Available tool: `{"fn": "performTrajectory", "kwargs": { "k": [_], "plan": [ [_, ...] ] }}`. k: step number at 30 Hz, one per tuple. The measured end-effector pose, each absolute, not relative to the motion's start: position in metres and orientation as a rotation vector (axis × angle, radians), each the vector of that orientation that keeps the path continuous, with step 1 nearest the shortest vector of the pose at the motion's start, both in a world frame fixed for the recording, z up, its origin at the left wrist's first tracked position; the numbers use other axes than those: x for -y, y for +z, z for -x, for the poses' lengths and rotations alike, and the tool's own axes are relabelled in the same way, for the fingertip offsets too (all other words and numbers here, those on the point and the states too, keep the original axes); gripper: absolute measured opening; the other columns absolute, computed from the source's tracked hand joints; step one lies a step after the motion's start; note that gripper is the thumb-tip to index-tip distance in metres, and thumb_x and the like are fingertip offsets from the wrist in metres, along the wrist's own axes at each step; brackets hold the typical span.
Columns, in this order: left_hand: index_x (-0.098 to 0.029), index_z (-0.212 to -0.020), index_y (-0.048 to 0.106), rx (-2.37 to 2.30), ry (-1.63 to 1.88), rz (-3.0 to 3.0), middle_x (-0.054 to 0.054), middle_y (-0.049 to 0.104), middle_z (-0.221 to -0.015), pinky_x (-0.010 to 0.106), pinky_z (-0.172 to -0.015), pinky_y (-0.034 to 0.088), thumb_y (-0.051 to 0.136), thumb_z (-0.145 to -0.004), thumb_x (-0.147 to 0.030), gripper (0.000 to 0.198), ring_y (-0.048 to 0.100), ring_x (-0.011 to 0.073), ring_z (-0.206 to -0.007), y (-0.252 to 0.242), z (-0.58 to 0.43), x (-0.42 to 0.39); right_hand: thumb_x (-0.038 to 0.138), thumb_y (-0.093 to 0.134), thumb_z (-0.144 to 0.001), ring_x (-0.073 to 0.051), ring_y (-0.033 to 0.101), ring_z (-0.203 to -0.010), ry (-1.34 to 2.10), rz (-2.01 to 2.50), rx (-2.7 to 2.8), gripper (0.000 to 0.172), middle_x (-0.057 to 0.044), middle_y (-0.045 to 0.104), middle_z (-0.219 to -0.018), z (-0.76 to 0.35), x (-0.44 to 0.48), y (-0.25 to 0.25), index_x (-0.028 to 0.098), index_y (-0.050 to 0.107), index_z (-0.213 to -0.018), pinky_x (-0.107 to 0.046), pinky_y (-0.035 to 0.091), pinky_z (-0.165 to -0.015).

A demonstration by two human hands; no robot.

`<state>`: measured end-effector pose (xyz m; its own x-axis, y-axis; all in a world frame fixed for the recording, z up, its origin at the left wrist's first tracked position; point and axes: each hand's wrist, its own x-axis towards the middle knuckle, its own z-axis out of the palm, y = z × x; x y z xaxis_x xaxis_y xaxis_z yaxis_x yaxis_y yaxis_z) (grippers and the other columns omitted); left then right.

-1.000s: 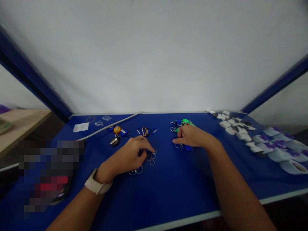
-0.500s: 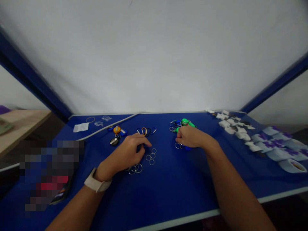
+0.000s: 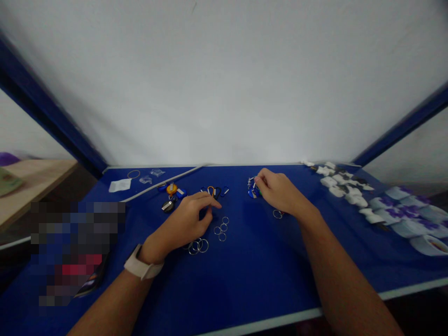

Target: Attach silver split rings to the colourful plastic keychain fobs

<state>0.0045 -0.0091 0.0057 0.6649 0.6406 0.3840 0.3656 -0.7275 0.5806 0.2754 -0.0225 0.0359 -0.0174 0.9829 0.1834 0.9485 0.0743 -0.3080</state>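
Note:
My left hand [image 3: 192, 215] lies low over the blue table, fingers loosely bent with the thumb and forefinger apart, nothing between them. Just right of it are several small metal split rings [image 3: 223, 227]. Larger split rings [image 3: 198, 246] lie by its underside. Beyond its fingertips sit small carabiners [image 3: 211, 190]. My right hand [image 3: 276, 189] is closed, its fingertips at a pile of blue keychains [image 3: 252, 190]; what it pinches is hidden. A keychain's metal ring [image 3: 277, 214] shows below that hand.
Badge reels [image 3: 171, 188] in yellow, blue and black lie left, beside a white cable [image 3: 157, 185]. A paper slip [image 3: 119, 185] is at the back left. White clustered pieces [image 3: 345, 184] and white cups with purple parts [image 3: 402, 214] stand right. A blurred dark item [image 3: 80, 252] lies front left.
My right hand has shifted up and slightly back over the keychain pile, and the green keychains are now mostly hidden. My left hand stays in nearly the same place.

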Motion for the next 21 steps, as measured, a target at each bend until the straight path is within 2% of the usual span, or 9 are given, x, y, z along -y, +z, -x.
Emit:
{"fn": "performTrajectory", "kwargs": {
  "k": [7, 13, 15, 18, 21],
  "plan": [
    [-0.019, -0.115, 0.062, -0.848, 0.879, -2.353, 0.006, 0.068, -0.11, 0.033, -0.083, 0.054, 0.055, -0.092, -0.016, 0.024, 0.065, 0.0174, -0.093, 0.008, -0.005, 0.01, 0.038, 0.046, -0.097, -0.013, 0.049, -0.056, 0.324, 1.521, 1.923, 0.025, 0.001, 0.055, -0.063, -0.252, 0.028, 0.039, 0.019, 0.054, -0.083, -0.029, 0.032, -0.057],
    [-0.021, -0.127, 0.057, -0.808, 0.9, -2.301, 0.007, 0.065, -0.123, 0.033, -0.087, 0.055, 0.068, -0.087, -0.024, 0.041, 0.063, 0.0202, -0.107, 0.009, -0.006, 0.012, 0.035, 0.048, -0.098, -0.011, 0.051, -0.058, 0.543, 1.265, 1.922, 0.019, 0.002, 0.057, -0.066, -0.228, 0.036, 0.028, 0.02, 0.053, -0.088, -0.027, 0.034, -0.055],
    [-0.022, -0.127, 0.058, -0.757, 0.903, -2.305, 0.007, 0.065, -0.125, 0.034, -0.092, 0.054, 0.071, -0.085, -0.025, 0.044, 0.063, 0.0209, -0.111, 0.011, -0.006, 0.013, 0.034, 0.049, -0.099, -0.012, 0.054, -0.061, 0.592, 1.196, 1.913, 0.017, 0.001, 0.06, -0.069, -0.222, 0.038, 0.025, 0.019, 0.054, -0.09, -0.027, 0.037, -0.057],
    [-0.021, -0.119, 0.064, -0.703, 0.9, -2.266, 0.005, 0.07, -0.119, 0.036, -0.098, 0.051, 0.073, -0.085, -0.028, 0.036, 0.064, 0.0208, -0.11, 0.011, -0.006, 0.014, 0.033, 0.051, -0.098, -0.012, 0.057, -0.064, 0.603, 1.146, 1.896, 0.016, 0.0, 0.063, -0.074, -0.217, 0.04, 0.023, 0.019, 0.055, -0.092, -0.027, 0.039, -0.059],
    [-0.02, -0.116, 0.065, -0.758, 0.895, -2.21, 0.006, 0.072, -0.113, 0.036, -0.091, 0.054, 0.076, -0.083, -0.032, 0.037, 0.067, 0.0203, -0.1, 0.011, -0.006, 0.014, 0.032, 0.052, -0.098, -0.012, 0.059, -0.065, 0.587, 1.12, 1.881, 0.014, 0.0, 0.065, -0.074, -0.215, 0.04, 0.022, 0.019, 0.056, -0.092, -0.028, 0.042, -0.06]
  ]
}}
